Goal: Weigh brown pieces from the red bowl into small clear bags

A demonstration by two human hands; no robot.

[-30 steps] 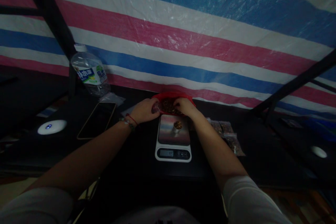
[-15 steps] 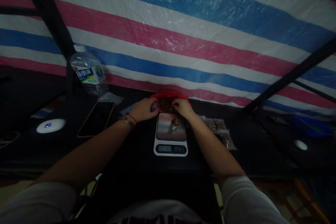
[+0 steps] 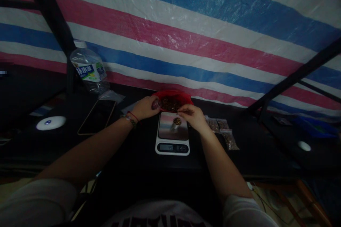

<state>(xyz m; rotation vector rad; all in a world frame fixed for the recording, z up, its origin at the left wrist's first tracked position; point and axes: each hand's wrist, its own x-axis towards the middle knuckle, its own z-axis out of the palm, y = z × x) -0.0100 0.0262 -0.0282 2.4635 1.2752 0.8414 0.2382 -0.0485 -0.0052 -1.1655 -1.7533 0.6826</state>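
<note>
Left grip [image 3: 145, 108]: eleven o'clock of the scale [image 3: 165, 132], curled round a clear object [image 3: 156, 104] at the basin; a loose finger could drop it.
Red basin [image 3: 185, 96]: twelve o'clock, brown pieces [image 3: 171, 103] inside; any nudge into the scale risks skewing the reading!
Cup [image 3: 176, 125]: on the weighing plate, filled; small, so probably easily toppled.
Right grip [image 3: 194, 117]: one o'clock, pinched narrow, can't tell whether it's holding anything; dip too low and that cup may spill!
Bags [image 3: 229, 139]: three o'clock, beside the forearm, which could sweep them aside.
</note>
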